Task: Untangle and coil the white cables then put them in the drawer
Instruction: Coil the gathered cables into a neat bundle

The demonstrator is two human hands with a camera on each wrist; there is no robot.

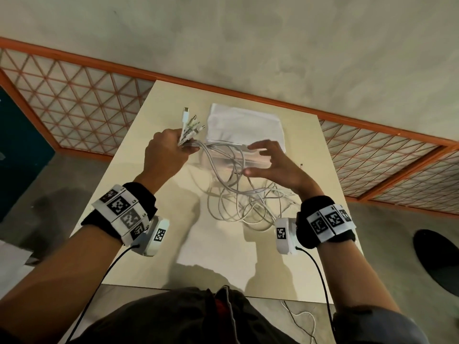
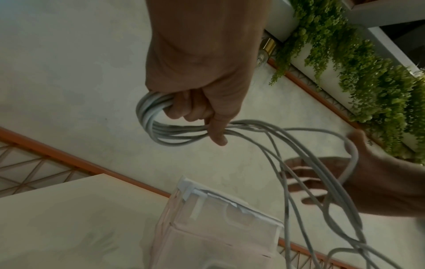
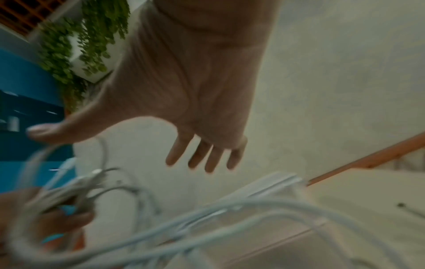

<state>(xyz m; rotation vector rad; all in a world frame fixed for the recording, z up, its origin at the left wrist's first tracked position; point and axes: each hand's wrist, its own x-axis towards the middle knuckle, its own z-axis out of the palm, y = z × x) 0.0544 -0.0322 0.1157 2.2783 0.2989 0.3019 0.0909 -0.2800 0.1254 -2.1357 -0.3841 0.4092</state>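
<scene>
Several white cables (image 1: 238,194) lie in a loose tangle on the cream table (image 1: 149,256). My left hand (image 1: 171,151) grips a bunch of them near their plug ends (image 1: 190,122), which fan upward; in the left wrist view the fingers (image 2: 195,109) curl round the looped white cables (image 2: 156,125). My right hand (image 1: 270,165) hovers above the strands with fingers spread, holding nothing; the right wrist view shows the right hand (image 3: 195,127) open over the blurred white cables (image 3: 207,214). The white drawer box (image 1: 246,125) stands behind the hands.
The table's far edge meets an orange-framed lattice railing (image 1: 74,95). A black round object (image 1: 439,259) sits on the floor at right. A thin white cord (image 1: 305,316) lies on the floor by my lap. Green hanging plants (image 2: 356,81) show beyond.
</scene>
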